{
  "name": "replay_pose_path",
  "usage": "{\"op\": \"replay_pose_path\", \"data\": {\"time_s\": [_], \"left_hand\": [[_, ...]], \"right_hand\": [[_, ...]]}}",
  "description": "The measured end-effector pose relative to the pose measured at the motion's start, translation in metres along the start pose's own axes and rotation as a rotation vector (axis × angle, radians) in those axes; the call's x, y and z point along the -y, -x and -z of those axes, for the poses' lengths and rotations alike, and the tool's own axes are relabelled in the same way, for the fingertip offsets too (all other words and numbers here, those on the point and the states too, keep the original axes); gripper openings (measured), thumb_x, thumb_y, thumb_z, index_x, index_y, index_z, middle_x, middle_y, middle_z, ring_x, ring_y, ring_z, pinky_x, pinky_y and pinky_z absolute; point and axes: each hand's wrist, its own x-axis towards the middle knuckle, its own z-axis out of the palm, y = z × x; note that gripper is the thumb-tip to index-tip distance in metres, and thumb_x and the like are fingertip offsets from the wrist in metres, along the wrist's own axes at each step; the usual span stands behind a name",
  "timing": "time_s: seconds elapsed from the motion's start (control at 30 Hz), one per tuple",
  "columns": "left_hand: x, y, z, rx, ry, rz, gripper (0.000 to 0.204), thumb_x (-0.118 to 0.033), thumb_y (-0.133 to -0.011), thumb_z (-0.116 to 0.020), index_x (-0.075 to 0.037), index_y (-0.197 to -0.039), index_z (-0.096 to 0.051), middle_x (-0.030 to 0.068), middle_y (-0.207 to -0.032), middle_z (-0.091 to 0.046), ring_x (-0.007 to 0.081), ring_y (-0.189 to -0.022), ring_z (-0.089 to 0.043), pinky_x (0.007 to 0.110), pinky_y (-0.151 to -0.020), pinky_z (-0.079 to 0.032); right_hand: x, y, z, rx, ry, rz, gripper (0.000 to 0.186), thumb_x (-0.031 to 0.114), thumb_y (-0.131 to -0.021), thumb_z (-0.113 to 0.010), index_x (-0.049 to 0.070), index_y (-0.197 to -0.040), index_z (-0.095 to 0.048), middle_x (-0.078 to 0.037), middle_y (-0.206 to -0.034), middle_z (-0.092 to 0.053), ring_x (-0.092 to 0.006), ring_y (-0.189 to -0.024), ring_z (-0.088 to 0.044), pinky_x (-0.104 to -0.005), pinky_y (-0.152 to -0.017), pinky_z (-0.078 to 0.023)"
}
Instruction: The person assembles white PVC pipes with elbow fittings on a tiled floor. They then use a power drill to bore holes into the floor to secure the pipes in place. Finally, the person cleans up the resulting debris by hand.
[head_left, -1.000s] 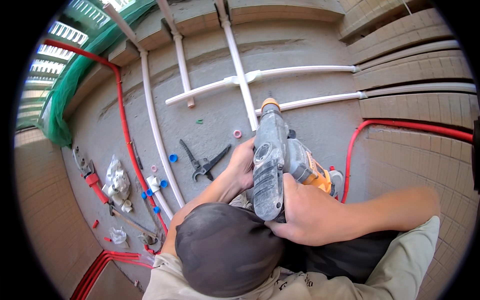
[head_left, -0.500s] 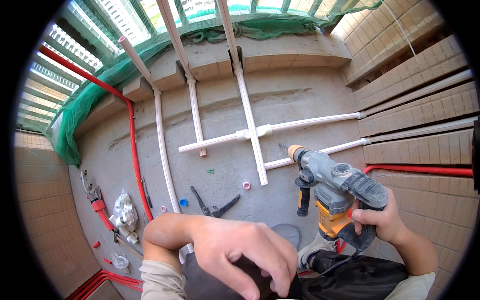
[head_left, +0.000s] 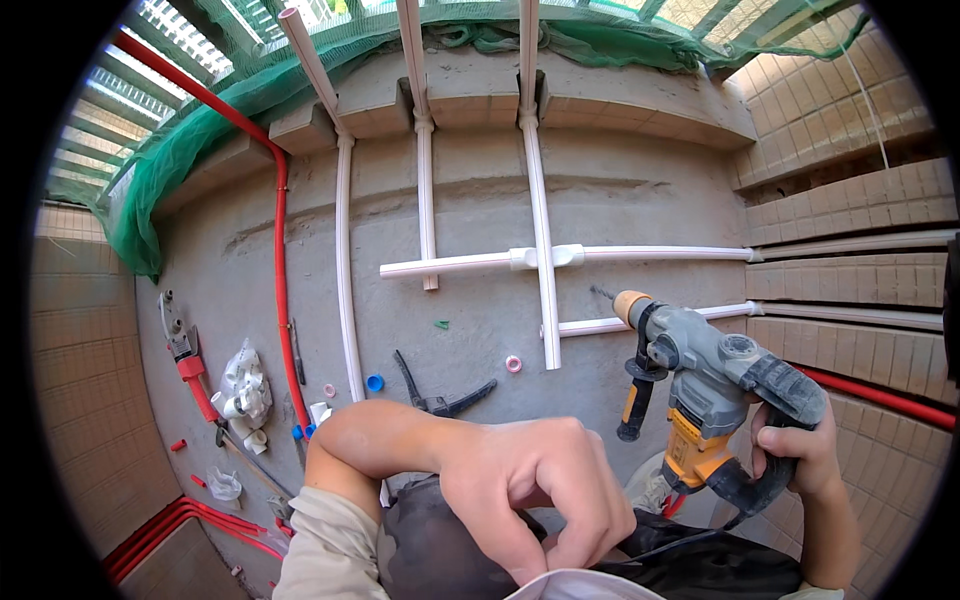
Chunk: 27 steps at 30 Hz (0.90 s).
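Right hand wrapped round rear handle of grey-and-orange drill, right of frame, bit pointing up-left. Left hand, lower centre, fingers curled, thumb drawn in, tips right by pale cloth; whether it grips anything, cannot tell. Black cutter lying spread just above left forearm, blue cap beside it, pink ring to right. White pipes crossing mid-frame, red pipe running down left.
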Motion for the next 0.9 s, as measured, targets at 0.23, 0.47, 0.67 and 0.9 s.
{"op": "replay_pose_path", "data": {"time_s": [0.23,0.47,0.67,0.9], "left_hand": [[0.008,0.013,-0.011,-0.253,-0.029,-0.205,0.017,-0.003,-0.084,-0.072,0.005,-0.070,-0.064,0.0153,-0.068,-0.060,0.0240,-0.061,-0.056,0.037,-0.058,-0.041],[0.019,-0.004,-0.017,-0.313,-0.105,-0.236,0.020,-0.008,-0.091,-0.068,0.006,-0.077,-0.065,0.0198,-0.077,-0.061,0.0247,-0.063,-0.055,0.037,-0.058,-0.041],[0.011,-0.004,-0.005,-0.295,-0.235,-0.141,0.022,-0.015,-0.093,-0.071,0.006,-0.086,-0.068,0.0179,-0.088,-0.064,0.0216,-0.073,-0.058,0.033,-0.066,-0.044],[-0.015,0.019,0.011,-0.282,-0.556,-0.131,0.028,-0.023,-0.095,-0.075,0.005,-0.097,-0.071,0.0156,-0.101,-0.068,0.0180,-0.084,-0.061,0.028,-0.075,-0.047]], "right_hand": [[-0.009,0.003,0.008,-0.056,0.240,0.051,0.072,0.029,-0.073,-0.072,-0.011,-0.130,-0.057,-0.009,-0.074,-0.061,-0.0127,-0.046,-0.054,-0.0239,-0.046,-0.046],[-0.011,-0.006,0.010,-0.054,0.267,-0.001,0.070,0.029,-0.073,-0.072,-0.010,-0.129,-0.056,-0.010,-0.076,-0.060,-0.0133,-0.049,-0.055,-0.0245,-0.049,-0.046],[-0.026,-0.006,0.025,-0.095,0.342,0.007,0.078,0.034,-0.070,-0.072,-0.011,-0.130,-0.054,-0.008,-0.076,-0.058,-0.0127,-0.046,-0.053,-0.0232,-0.045,-0.046],[-0.012,-0.013,0.029,-0.078,0.221,-0.028,0.075,0.030,-0.071,-0.074,-0.012,-0.130,-0.053,-0.008,-0.078,-0.059,-0.0137,-0.046,-0.055,-0.0248,-0.045,-0.050]]}}
